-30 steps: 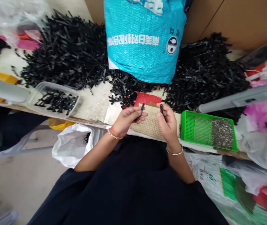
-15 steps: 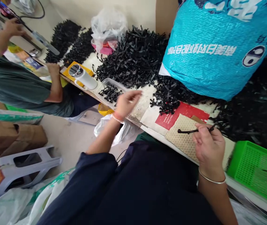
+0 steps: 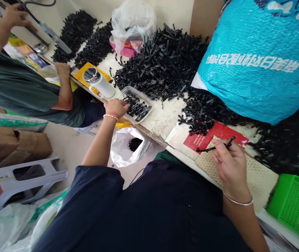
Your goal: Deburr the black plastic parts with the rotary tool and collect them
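My right hand (image 3: 230,162) pinches a thin black plastic strip with a knobbed end (image 3: 205,149) and holds it over the tan honeycomb-patterned mat (image 3: 257,175). At the left rim of a clear plastic box (image 3: 149,102), my left hand (image 3: 116,107) reaches in with bent, closed fingers. Several black jointed pieces (image 3: 138,109) lie in rows in that box, right by the fingertips. Whatever the left fingers pinch is hidden.
A heap of black plastic pieces (image 3: 162,63) covers the table's back. Around me are a big blue bag (image 3: 249,66), a green basket (image 3: 293,206), a white mug (image 3: 103,87) and a white sack (image 3: 120,150) below. Another person (image 3: 34,87) sits at the left.
My left hand has moved left, from the box's right side to its left rim. The strip stays in my right hand, tilted up more at its right end. The view has shifted somewhat.
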The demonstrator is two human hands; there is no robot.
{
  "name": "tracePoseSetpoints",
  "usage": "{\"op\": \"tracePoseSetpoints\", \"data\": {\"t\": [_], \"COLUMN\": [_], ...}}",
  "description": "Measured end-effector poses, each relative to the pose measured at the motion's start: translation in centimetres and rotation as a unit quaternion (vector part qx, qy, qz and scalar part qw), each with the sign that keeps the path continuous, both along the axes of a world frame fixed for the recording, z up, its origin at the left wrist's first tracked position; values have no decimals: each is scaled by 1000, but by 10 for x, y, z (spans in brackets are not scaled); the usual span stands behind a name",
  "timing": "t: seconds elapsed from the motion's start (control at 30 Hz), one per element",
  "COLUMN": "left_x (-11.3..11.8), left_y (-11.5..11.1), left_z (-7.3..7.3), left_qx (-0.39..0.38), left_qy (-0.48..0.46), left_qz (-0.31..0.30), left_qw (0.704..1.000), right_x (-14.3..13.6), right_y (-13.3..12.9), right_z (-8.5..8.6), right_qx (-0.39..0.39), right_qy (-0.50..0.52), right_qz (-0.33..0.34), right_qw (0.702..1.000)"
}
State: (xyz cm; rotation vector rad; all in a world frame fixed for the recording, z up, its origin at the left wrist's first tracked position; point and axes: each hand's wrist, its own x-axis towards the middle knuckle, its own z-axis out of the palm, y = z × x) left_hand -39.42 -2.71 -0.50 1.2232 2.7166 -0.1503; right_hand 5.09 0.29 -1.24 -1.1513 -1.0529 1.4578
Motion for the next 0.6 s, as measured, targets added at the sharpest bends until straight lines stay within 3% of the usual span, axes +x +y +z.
{"op": "tracePoseSetpoints", "data": {"t": [0.27,0.6], "left_x": [-3,1], "left_y": [8,9], "left_z": [-13,-12], "left_qx": [-1,17], "left_qy": [14,49], "left_qz": [16,65], "left_qw": [1000,997], "right_x": [-2,5], "right_y": [0,-1], "right_z": [-8,-14], "right_qx": [-10,-39], "right_qy": [-14,8], "right_qz": [14,1], "right_qw": [1000,999]}}
